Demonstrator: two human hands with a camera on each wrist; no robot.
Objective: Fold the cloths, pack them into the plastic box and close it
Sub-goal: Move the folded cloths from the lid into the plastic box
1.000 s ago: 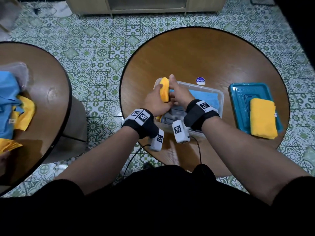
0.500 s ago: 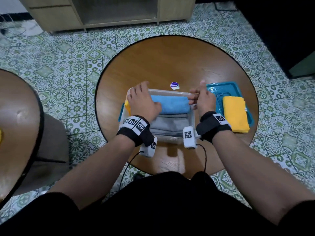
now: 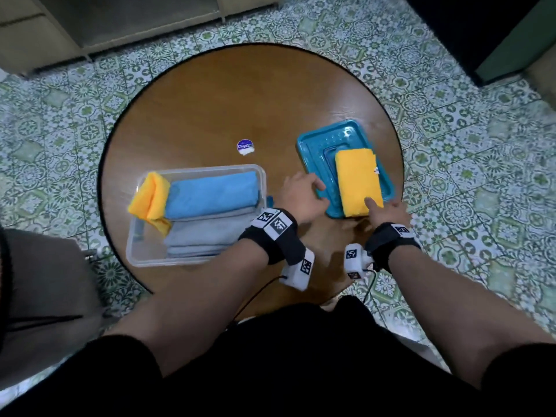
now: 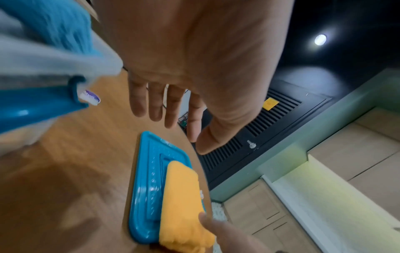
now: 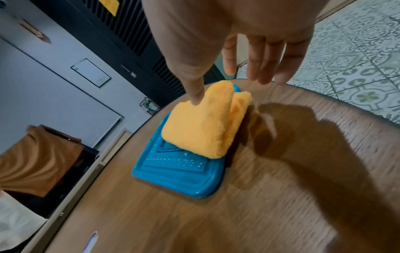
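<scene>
**Count at the bench**

One round bench (image 3: 210, 94). One clear plastic box (image 3: 135, 251), lid off. One teal lid (image 3: 316, 145). Cloths, four visible:
- two yellow, one in the box (image 3: 150, 197), one on the lid (image 3: 358, 179)
- one blue (image 3: 210, 194)
- one grey (image 3: 207, 236), layers beneath unclear

One round sticker (image 3: 245, 146). Two hands: left (image 3: 301, 197), right (image 3: 388, 212).

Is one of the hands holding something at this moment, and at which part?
Nothing is gripped. The right hand is open, its thumb touching the near edge of the folded yellow cloth on the blue lid. The left hand is open beside the lid.
</scene>
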